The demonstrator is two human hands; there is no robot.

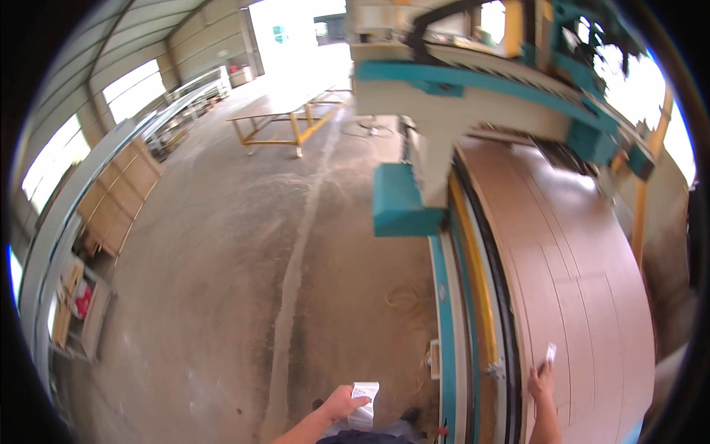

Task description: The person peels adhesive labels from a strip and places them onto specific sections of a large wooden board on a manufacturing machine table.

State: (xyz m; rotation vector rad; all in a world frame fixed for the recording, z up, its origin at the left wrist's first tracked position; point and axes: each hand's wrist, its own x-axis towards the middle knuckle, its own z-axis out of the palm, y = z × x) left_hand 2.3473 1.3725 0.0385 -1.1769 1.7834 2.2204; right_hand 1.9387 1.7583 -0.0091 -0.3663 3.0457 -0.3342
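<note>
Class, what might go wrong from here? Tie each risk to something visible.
1. The right hand holds a small white slip over the lined brown panel; placed carelessly, it could land on the wrong section.
2. The teal-and-cream gantry spans the same panel, so if it moved nearer, it might strike that hand.
3. The left hand pinches a white paper strip; a loosened grip could drop it onto the concrete floor.

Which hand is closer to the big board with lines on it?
Right. The right hand is over the near left part of the board; I can't tell if it touches. The left hand is well off the board, to its left.
</note>
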